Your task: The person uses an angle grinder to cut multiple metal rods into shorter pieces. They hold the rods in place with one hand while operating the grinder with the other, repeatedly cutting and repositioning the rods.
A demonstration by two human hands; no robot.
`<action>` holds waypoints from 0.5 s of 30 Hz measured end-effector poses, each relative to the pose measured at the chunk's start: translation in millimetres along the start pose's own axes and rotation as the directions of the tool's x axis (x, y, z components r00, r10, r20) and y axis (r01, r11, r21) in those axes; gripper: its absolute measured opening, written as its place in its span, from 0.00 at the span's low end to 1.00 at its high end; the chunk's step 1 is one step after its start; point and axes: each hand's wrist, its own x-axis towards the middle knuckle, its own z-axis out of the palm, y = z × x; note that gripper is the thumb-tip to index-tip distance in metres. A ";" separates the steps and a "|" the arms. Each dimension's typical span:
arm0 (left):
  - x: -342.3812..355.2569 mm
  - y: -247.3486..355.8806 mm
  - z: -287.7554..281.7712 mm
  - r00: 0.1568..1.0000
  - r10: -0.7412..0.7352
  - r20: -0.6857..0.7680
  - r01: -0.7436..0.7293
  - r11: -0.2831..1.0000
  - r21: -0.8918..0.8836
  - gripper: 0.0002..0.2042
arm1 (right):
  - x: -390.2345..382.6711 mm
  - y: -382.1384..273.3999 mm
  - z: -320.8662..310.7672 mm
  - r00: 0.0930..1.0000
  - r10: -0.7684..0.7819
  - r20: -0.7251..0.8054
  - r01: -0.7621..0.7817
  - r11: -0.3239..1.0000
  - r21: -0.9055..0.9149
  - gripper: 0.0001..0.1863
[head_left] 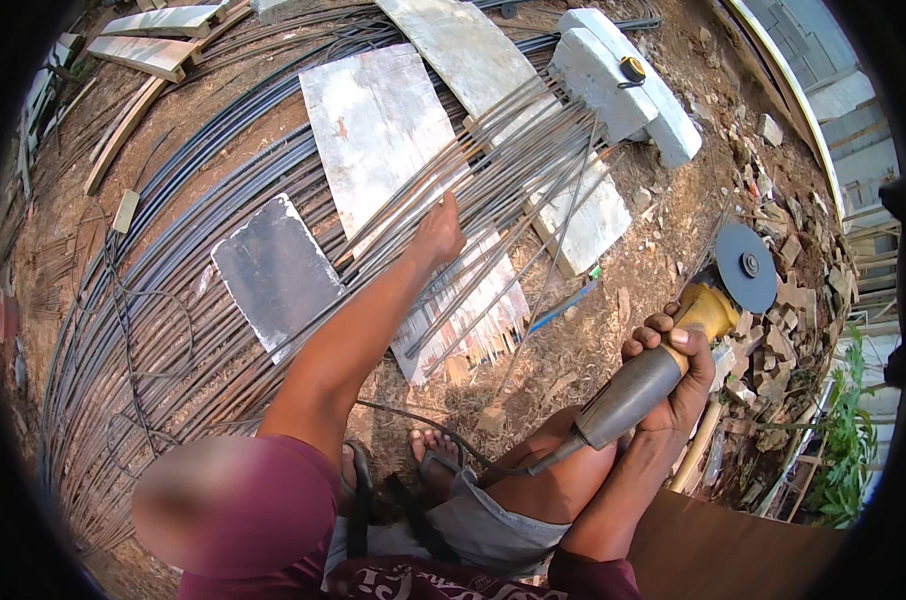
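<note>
My right hand (691, 380) is wrapped round an angle grinder (625, 398) with a grey body and a yellow head. Its dark cutting disc (731, 250) faces up, apart from the steel. A cord runs from the grinder's rear end past my knee. Reaching forward, my left hand (439, 236) closes on the bundle of thin steel rods (513, 150); its fingertips are partly hidden. The rods lie across pale boards (373, 120), their far ends by a white block (623, 80). On that block sits a small yellow-and-black tape measure (632, 70).
Long steel bars (173, 240) curve along the ground to the left, with a dark square panel (278, 265) on them. Broken bricks (778, 350) are piled at the right, near a green plant (848, 430). Wooden planks (148, 52) lie at the far left.
</note>
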 end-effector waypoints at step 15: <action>143.3 105.8 44.0 0.996 0.011 -0.086 -0.015 0.999 -0.043 0.21 | -80.0 -82.5 -57.6 0.936 -0.231 -0.265 0.213 0.973 -0.093 0.17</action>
